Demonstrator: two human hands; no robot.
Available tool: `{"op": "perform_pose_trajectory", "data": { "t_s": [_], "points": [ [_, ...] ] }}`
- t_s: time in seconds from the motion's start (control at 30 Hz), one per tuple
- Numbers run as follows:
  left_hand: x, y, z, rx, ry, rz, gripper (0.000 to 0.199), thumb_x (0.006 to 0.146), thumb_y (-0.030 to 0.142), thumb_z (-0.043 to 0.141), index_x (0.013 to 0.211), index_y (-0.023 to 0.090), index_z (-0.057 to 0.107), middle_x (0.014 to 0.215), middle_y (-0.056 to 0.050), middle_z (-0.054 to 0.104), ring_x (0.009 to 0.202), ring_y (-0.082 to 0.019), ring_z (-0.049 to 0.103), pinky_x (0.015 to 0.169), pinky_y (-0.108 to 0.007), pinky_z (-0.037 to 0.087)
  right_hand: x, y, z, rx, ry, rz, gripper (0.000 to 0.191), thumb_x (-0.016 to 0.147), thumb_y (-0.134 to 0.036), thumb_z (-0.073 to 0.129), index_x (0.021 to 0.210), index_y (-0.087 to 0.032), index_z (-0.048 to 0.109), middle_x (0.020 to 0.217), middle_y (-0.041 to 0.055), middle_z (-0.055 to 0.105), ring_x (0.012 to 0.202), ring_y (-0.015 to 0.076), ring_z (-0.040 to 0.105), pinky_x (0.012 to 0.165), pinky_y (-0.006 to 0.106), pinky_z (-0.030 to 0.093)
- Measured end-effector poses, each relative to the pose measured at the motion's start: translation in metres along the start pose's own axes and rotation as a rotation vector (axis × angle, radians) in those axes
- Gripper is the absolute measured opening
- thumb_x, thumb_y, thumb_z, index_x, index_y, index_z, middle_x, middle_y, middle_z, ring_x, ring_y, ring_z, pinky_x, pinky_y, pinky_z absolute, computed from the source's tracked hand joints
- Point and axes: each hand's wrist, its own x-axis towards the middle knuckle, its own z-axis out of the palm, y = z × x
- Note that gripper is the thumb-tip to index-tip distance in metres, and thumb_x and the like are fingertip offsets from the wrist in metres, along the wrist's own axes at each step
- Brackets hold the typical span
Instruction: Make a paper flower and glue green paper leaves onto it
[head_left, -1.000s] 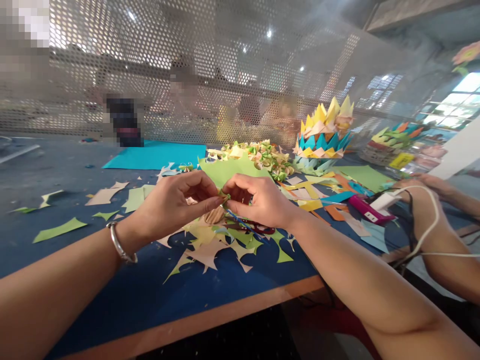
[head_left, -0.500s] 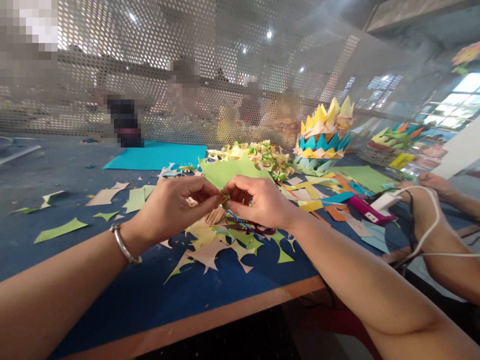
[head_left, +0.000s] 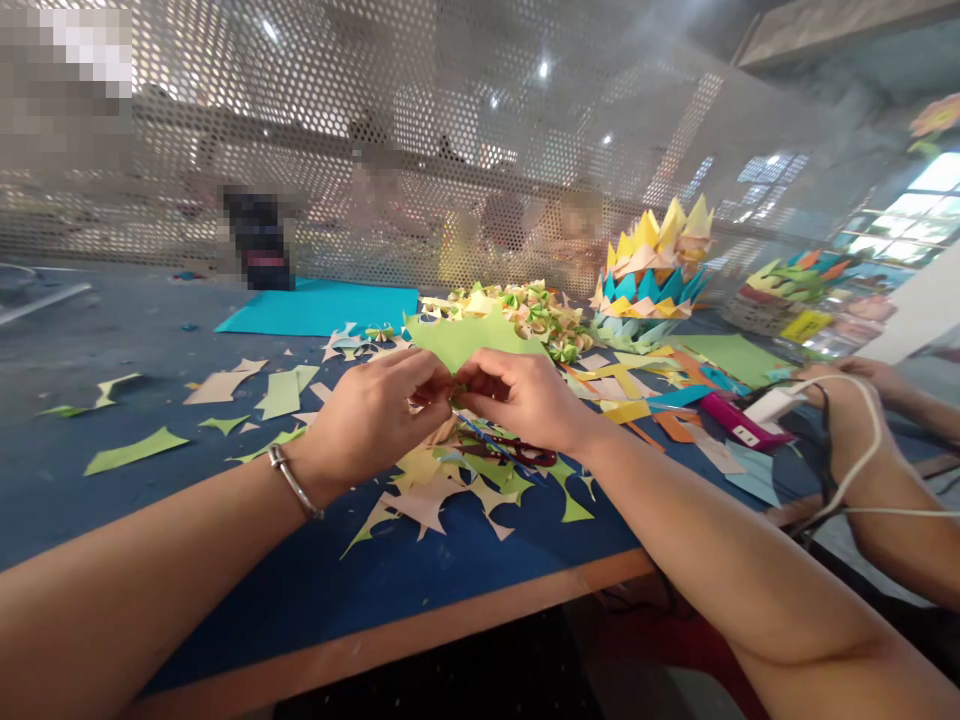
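Fingertips of my left hand (head_left: 375, 415) and my right hand (head_left: 525, 400) meet in a pinch above the table. Between them is a small green paper piece (head_left: 458, 388), mostly covered by the fingers. Just behind my hands lies a light green sheet (head_left: 476, 335) with a cut, scalloped edge. Below them, scissors with dark red handles (head_left: 536, 455) and a thin blue stick (head_left: 487, 437) rest among cut paper scraps (head_left: 427, 500). A heap of small folded paper pieces (head_left: 551, 315) in green, cream and yellow sits behind the green sheet.
A turquoise sheet (head_left: 322, 308) lies at the back left. Tiered folded-paper work (head_left: 652, 275) stands at the back right. Further right are a magenta power strip (head_left: 739, 420), a white cable (head_left: 874, 430) and another person's arm (head_left: 885, 490). A perforated screen (head_left: 420, 120) rises behind the table.
My left hand has turned slightly and its wrist sits further right. The small green paper piece is now more hidden between the fingertips. The view has shifted a little.
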Motion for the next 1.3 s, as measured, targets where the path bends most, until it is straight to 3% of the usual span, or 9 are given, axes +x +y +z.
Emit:
{"op": "perform_pose_trajectory", "data": {
  "t_s": [0.3, 0.47, 0.6, 0.97, 1.13, 1.3],
  "points": [
    [0.0, 0.002, 0.002, -0.206, 0.057, -0.079, 0.009, 0.085, 0.02, 0.057, 0.083, 0.02, 0.066, 0.08, -0.002, 0.071, 0.071, -0.014, 0.068, 0.067, -0.026, 0.052, 0.0, -0.005, 0.001, 0.012, 0.05, -0.001, 0.012, 0.088, -0.027, 0.069, 0.084, -0.017, 0.062, 0.067, -0.0027, 0.059, 0.062, 0.0096, 0.053, 0.06, 0.025, 0.042],
    [0.002, 0.002, 0.008, -0.359, 0.039, -0.294, 0.007, 0.079, 0.025, 0.063, 0.08, 0.019, 0.067, 0.066, 0.0, 0.068, 0.058, -0.013, 0.059, 0.052, -0.024, 0.045, 0.0, -0.007, 0.001, -0.078, 0.054, -0.053, 0.007, 0.087, -0.021, 0.066, 0.084, -0.018, 0.06, 0.072, -0.0017, 0.061, 0.064, 0.01, 0.055, 0.061, 0.025, 0.043],
    [0.003, 0.001, 0.011, -0.554, 0.016, -0.396, 0.013, 0.075, 0.03, 0.069, 0.078, 0.018, 0.066, 0.069, -0.002, 0.067, 0.062, -0.014, 0.06, 0.055, -0.026, 0.047, 0.0, -0.008, 0.001, -0.127, 0.063, -0.084, 0.005, 0.087, -0.019, 0.065, 0.084, -0.018, 0.061, 0.076, -0.0008, 0.063, 0.063, 0.0097, 0.055, 0.061, 0.024, 0.044],
    [0.005, -0.006, 0.007, -0.722, -0.017, -0.433, 0.008, 0.071, 0.025, 0.07, 0.072, 0.019, 0.065, 0.065, 0.0, 0.064, 0.058, -0.013, 0.058, 0.052, -0.026, 0.044, 0.0, -0.011, -0.003, -0.155, 0.031, -0.076, 0.001, 0.089, -0.018, 0.065, 0.088, -0.019, 0.065, 0.087, 0.0016, 0.068, 0.069, 0.0107, 0.06, 0.065, 0.025, 0.047],
    [0.006, -0.006, 0.006, -0.764, -0.085, -0.404, 0.007, 0.073, 0.024, 0.07, 0.075, 0.019, 0.065, 0.07, -0.003, 0.071, 0.063, -0.015, 0.065, 0.057, -0.028, 0.051, 0.001, -0.01, -0.004, -0.197, 0.047, -0.14, 0.007, 0.09, -0.017, 0.062, 0.084, -0.019, 0.066, 0.084, 0.0016, 0.067, 0.069, 0.0114, 0.058, 0.065, 0.026, 0.046],
    [0.003, -0.002, 0.004, -0.769, -0.072, -0.434, 0.012, 0.075, 0.026, 0.072, 0.078, 0.018, 0.062, 0.073, -0.004, 0.072, 0.066, -0.016, 0.067, 0.058, -0.029, 0.052, 0.0, -0.012, -0.005, -0.179, 0.062, -0.148, 0.005, 0.09, -0.017, 0.064, 0.087, -0.018, 0.067, 0.085, 0.0025, 0.066, 0.067, 0.0108, 0.059, 0.064, 0.025, 0.047]
  ]
}}
